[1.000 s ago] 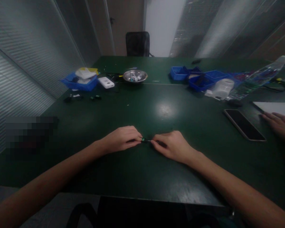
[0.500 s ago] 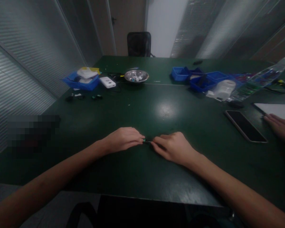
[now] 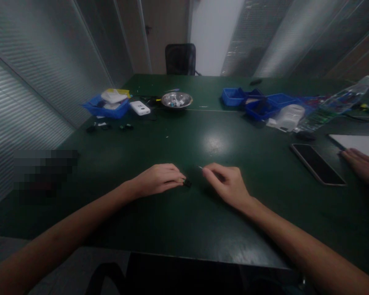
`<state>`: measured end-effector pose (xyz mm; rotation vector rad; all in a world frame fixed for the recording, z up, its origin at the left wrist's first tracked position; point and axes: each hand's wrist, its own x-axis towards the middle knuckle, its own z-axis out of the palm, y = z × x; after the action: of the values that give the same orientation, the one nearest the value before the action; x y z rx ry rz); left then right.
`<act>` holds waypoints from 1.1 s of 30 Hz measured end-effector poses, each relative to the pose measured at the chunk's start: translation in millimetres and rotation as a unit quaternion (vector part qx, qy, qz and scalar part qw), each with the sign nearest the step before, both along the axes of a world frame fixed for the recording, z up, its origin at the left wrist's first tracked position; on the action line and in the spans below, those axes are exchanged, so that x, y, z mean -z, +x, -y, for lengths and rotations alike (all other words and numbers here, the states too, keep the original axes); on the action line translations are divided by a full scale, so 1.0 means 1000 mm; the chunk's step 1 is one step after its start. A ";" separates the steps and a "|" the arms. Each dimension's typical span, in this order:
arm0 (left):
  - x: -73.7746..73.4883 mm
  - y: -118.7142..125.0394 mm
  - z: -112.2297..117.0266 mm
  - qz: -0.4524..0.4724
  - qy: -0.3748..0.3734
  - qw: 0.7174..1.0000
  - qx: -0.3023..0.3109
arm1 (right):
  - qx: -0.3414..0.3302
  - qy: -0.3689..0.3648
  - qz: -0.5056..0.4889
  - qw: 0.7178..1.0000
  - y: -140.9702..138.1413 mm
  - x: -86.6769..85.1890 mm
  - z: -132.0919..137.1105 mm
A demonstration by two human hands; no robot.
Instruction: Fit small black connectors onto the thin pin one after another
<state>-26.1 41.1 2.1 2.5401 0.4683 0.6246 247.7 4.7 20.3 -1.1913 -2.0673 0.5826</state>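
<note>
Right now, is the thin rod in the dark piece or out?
Out: table shows between the rod and the dark piece.

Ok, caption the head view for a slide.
Left hand pinching small dark part, right hand holding thin pale piece, at a green table.

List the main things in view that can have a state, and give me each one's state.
Left hand: fingers pinched on a small dark part
Small dark part: held, apart from the thin tool
Right hand: fingers closed
Thin tool: held, pale tip bare
Phone: lying flat, screen dark
Metal bowl: upright, small pieces inside
White box: lying flat
Chair: upright
</note>
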 end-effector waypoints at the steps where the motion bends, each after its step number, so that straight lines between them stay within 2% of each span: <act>1: 0.000 0.000 0.000 0.000 0.004 1.000 -0.002 | -0.010 -0.013 0.012 1.000 0.002 0.001 -0.001; 6: 0.002 -0.009 -0.011 -0.017 0.028 0.999 -0.042 | -0.039 -0.036 0.100 0.994 0.005 0.009 -0.003; 8: 0.003 -0.021 -0.021 -0.025 0.033 0.995 -0.096 | -0.052 -0.034 0.116 0.991 0.004 0.010 -0.002; 10: 0.004 -0.040 -0.034 -0.038 0.039 0.983 -0.176 | -0.062 -0.037 0.122 0.990 0.004 0.010 -0.002; 12: 0.005 -0.064 -0.048 -0.057 0.048 0.958 -0.277 | -0.065 -0.042 0.122 0.990 0.005 0.008 -0.001; 15: 0.008 -0.105 -0.067 -0.085 0.060 0.896 -0.432 | -0.067 -0.046 0.122 0.989 0.006 0.006 0.000; 18: 0.010 -0.142 -0.079 -0.088 0.060 0.841 -0.530 | -0.071 -0.049 0.124 0.989 0.006 0.005 0.001; 22: 0.012 -0.173 -0.083 -0.086 0.071 0.808 -0.578 | -0.069 -0.048 0.124 0.989 0.006 0.004 0.002; 27: 0.013 -0.184 -0.083 -0.125 0.090 0.768 -0.622 | -0.070 -0.046 0.124 0.989 0.007 0.005 0.003; 30: 0.013 -0.183 -0.086 -0.162 0.105 0.767 -0.612 | -0.063 -0.045 0.122 0.989 0.007 0.006 0.003; 33: 0.014 -0.182 -0.090 -0.187 0.124 0.783 -0.580 | -0.060 -0.044 0.126 0.989 0.007 0.005 0.002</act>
<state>-207.9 130.9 -12.2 2.3367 2.2987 0.5527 254.6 2.4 14.8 -1.2501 -2.3621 0.6099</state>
